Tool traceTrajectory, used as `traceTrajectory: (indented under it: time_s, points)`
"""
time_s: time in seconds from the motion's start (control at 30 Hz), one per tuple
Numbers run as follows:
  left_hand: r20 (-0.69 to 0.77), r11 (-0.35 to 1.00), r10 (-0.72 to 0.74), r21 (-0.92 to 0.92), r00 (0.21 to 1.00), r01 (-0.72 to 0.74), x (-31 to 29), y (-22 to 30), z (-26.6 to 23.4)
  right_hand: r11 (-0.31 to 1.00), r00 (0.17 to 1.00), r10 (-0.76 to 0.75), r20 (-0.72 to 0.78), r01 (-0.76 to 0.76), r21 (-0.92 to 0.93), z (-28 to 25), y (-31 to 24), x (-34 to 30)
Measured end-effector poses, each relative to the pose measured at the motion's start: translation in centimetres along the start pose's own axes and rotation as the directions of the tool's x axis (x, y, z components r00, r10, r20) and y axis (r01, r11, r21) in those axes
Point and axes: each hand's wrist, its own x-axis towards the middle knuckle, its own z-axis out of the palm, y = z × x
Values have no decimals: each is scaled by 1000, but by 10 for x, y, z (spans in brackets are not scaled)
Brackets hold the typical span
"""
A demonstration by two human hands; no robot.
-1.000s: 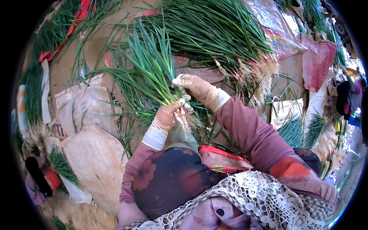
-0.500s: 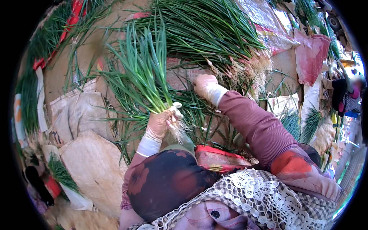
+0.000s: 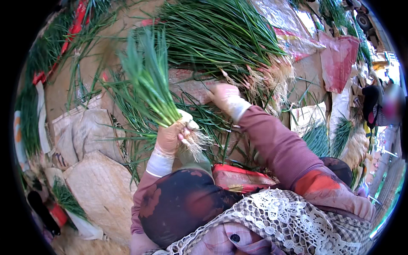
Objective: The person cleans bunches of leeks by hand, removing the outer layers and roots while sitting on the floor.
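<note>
Clasped at left, unclear at right

One bunch of green onions [image 3: 158, 95] is clasped just above its roots by the closed left hand [image 3: 171, 135], before the left knee [image 3: 180, 206]; the right hand [image 3: 226, 97] is held apart from it, near one large pile of green onions [image 3: 221, 36]; whether anything is gripped there cannot be told, the fingertips being blurred; two pale sacks [image 3: 102, 187] are seen at left.

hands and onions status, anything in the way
Left hand closed around green onion bunch. Right hand beside larger pile, grip unclear. Loose green leaves between hands, nothing clearly blocking.
</note>
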Motion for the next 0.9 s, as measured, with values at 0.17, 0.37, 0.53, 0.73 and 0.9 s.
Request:
traceTrajectory:
  time_s: [0.17,0.37,0.53,0.73,0.9]
  points:
    - [32,898,161,-420,986,-132,-3,10,-6,992,991,123,-45,-124,-29,-46,27,1]
    - [236,829,-28,-538,971,154,0,-22,-11,978,953,110,-283,-154,-139,-55,52,38]
    - [-43,839,-270,-500,962,214,3,-27,-21,931,886,-157,-436,-15,-365,-49,52,55]
    - [-164,800,-454,-508,876,319,4,-32,-26,994,959,-56,-278,81,78,-41,-10,-4]
    - [-270,909,-396,-254,878,331,5,-36,-15,789,806,-591,-37,587,181,-6,-49,-65]
